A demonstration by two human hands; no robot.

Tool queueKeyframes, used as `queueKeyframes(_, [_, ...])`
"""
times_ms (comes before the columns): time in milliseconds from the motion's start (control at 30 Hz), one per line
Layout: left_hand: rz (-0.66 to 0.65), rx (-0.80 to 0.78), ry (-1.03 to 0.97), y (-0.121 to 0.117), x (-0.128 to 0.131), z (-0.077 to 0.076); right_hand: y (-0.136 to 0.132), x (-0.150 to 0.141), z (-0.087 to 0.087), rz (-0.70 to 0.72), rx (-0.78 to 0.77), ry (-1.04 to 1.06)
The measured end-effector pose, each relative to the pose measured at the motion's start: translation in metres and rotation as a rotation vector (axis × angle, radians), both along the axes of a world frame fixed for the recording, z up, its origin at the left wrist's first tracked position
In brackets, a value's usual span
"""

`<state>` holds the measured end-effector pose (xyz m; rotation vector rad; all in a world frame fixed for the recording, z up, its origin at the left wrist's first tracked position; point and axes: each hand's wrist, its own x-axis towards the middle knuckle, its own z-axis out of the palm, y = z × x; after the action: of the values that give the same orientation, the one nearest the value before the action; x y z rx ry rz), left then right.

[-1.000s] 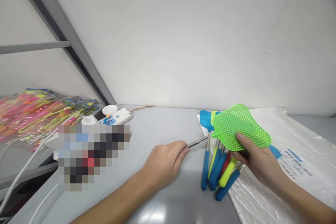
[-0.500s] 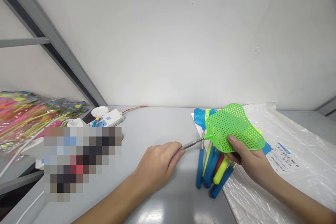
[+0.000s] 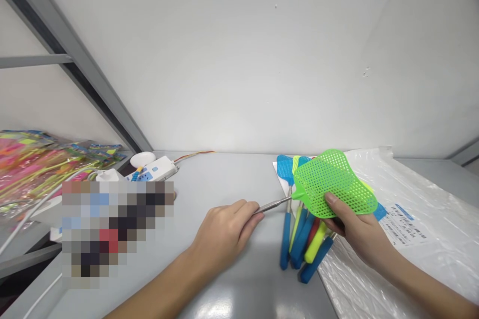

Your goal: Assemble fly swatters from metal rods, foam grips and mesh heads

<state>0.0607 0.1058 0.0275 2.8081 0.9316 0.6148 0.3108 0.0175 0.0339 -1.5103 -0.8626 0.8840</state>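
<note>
While pinched between the thumb and fingers of the right hand (image 3: 354, 227), a green plastic fly swatter (image 3: 331, 184) — mesh head tilted up above the table, thumb on top, fingers underneath. Its steel telescopic shaft (image 3: 275, 205) running left from the head into the narrow, closed grip of the left hand (image 3: 224, 239), fingers curled around the metal. Below the green head, a bunch of other fly swatters (image 3: 301, 244), with blue, yellow and red handles side by side on the grey table (image 3: 224, 182), their heads partly hidden behind the green mesh. Just right of the handles and beneath the right hand, a clear plastic bag (image 3: 422, 219) bearing a printed label (image 3: 406, 224). Well off to the left — a white power strip (image 3: 153, 169) with blue sockets, a round white object (image 3: 142, 159), and bright packets in shiny wrapping (image 3: 33, 169), with a pixelated patch (image 3: 116, 232) covering part of the table.
</note>
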Motion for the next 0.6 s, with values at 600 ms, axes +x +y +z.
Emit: queueKeyframes(600, [0.049, 0.176, 0.026, -0.0028, 0.0031, 0.0002, 0.0, -0.0004, 0.0032, 0.197, -0.05, 0.145])
